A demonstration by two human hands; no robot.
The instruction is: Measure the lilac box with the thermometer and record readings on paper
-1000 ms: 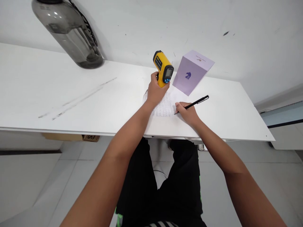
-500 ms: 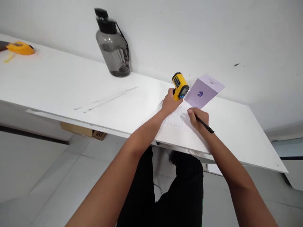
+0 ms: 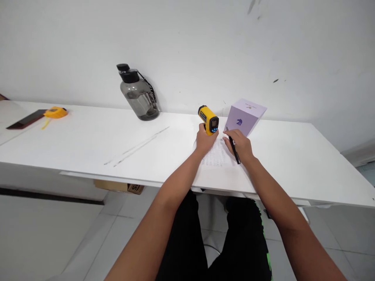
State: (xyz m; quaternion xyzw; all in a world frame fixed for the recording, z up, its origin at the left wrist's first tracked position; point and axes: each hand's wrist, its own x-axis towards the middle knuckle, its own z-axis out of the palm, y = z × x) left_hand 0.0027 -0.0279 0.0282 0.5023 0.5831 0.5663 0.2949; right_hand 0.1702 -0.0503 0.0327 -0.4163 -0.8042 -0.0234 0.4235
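My left hand [image 3: 206, 139] is wrapped around the grip of a yellow and black infrared thermometer [image 3: 208, 118], its small screen and blue buttons facing me. In my right hand [image 3: 241, 145] is a black pen [image 3: 233, 149], held between the fingers and slanting down toward me. Under and between both hands lies a sheet of paper [image 3: 215, 156] covered with rows of handwriting, partly hidden by the hands. Just behind my right hand, a folded purple card [image 3: 238, 120] with a dark emblem stands on the white table [image 3: 281, 164].
A grey water bottle [image 3: 139, 97] with a black lid stands near the wall. Farther left lie a yellow tape measure [image 3: 56, 112] and a dark flat tool [image 3: 27, 119]. Dark streaks mark the tabletop. Below the table is a cardboard box [image 3: 117, 185].
The view has tilted up and shifted, showing more wall and table on the left. My right hand has turned the pen steeper. My left hand keeps its hold on the thermometer.
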